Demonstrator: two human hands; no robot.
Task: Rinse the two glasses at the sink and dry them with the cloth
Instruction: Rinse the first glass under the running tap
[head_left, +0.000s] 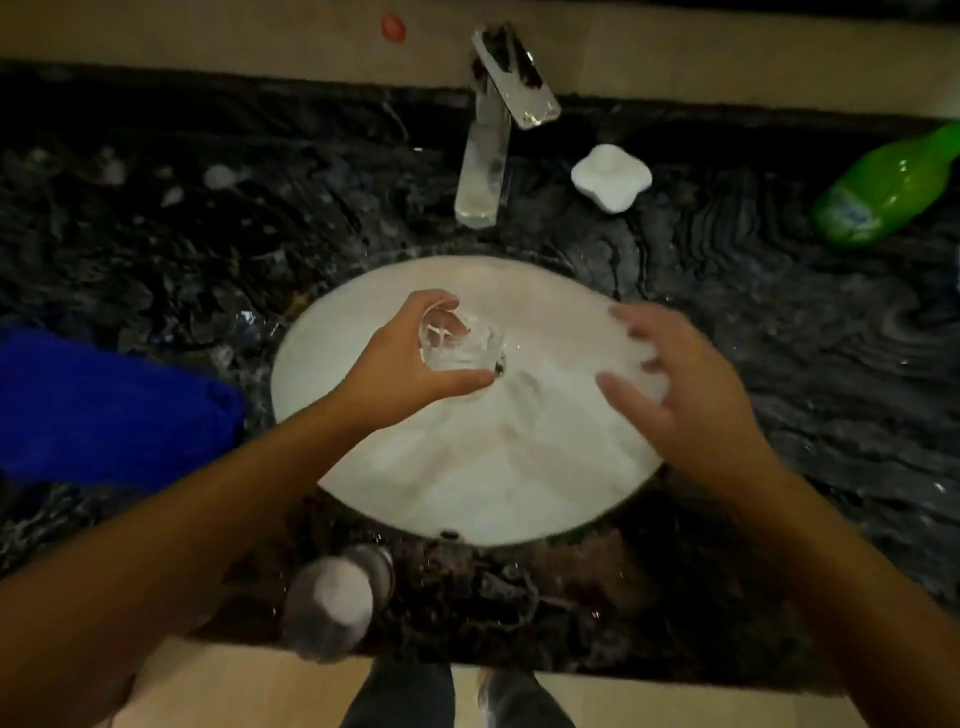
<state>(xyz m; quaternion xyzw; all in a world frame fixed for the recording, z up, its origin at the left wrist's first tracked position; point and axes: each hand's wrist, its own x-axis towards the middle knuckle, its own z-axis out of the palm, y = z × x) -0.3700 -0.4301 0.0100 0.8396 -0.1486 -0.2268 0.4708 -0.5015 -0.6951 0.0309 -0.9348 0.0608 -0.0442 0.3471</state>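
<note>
My left hand (400, 364) is wrapped around a clear glass (460, 340), holding it over the middle of the round white sink (467, 483), below the faucet. My right hand (675, 379) hovers over the sink's right side with fingers spread and nothing in it. A second glass (337, 597) stands on the dark counter at the front edge, left of centre. A blue cloth (104, 410) lies on the counter to the left of the sink.
A chrome faucet (488, 150) stands behind the sink. A white soap dish (612, 177) sits to its right, and a green bottle (888, 189) lies at the far right. The dark marble counter (779, 312) is wet around the basin.
</note>
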